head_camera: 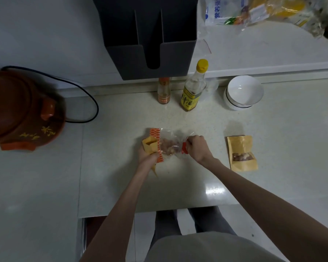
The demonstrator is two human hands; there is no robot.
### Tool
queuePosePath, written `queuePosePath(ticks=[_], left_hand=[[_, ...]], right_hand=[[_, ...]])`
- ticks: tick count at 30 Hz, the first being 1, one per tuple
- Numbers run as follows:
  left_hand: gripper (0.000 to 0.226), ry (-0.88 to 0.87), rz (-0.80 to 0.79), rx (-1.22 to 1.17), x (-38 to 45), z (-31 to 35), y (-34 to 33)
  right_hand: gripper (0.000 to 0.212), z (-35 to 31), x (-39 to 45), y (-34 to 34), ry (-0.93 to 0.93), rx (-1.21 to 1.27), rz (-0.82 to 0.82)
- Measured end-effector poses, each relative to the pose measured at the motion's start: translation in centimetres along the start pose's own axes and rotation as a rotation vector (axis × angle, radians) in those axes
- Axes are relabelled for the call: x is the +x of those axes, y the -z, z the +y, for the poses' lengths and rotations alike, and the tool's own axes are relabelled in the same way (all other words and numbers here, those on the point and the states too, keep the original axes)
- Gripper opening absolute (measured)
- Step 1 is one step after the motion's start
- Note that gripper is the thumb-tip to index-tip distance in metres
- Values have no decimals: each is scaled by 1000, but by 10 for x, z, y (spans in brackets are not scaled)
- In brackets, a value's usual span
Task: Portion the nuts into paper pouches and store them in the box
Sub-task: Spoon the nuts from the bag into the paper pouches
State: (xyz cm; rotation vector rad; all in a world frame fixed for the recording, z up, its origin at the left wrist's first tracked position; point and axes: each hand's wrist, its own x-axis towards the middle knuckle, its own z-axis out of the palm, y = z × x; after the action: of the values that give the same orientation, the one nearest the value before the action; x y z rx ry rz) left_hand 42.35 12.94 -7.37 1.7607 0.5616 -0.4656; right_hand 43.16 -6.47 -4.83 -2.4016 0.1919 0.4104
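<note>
- Left hand (pixel 147 156) grips an open paper pouch (pixel 150 146) by its lower half, fingers curled round it, mouth facing up and held against the nut bag's left end.
- Right hand (pixel 196 147) pinches the red-printed right end of the clear nut bag (pixel 170 145), fingers closed on the film; bag looks lifted or tilted toward the pouch (can't tell if it's clear of the counter).
- Nuts (pixel 169 148) bunched mid-bag.
- Bag film: thin, floppy, probably slick. Load will likely shift and dump suddenly; hold by the ends, tilt slowly.
- Pouch: light, semi-stiff paper, crushes if squeezed. Grip below the mouth so it stays open.
- Filled pouch (pixel 241 153) lies flat to the right, well apart, nuts visible in its window.
- Grey box (pixel 150 59) sits at the counter's back, divider slots open.
</note>
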Motion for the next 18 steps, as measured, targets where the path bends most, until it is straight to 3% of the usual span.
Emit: queuePosePath(ticks=[6,10,18], left_hand=[[33,103,-21,2,9,-15,7],[23,203,-67,-11,11,-27,12],[25,201,-58,-80,13,-32,32]], right_hand=[[44,-6,11,-17,-121,141,-17],[30,-9,11,-35,-217,283,-16],[28,-8,8,-52,-508,597,-101]])
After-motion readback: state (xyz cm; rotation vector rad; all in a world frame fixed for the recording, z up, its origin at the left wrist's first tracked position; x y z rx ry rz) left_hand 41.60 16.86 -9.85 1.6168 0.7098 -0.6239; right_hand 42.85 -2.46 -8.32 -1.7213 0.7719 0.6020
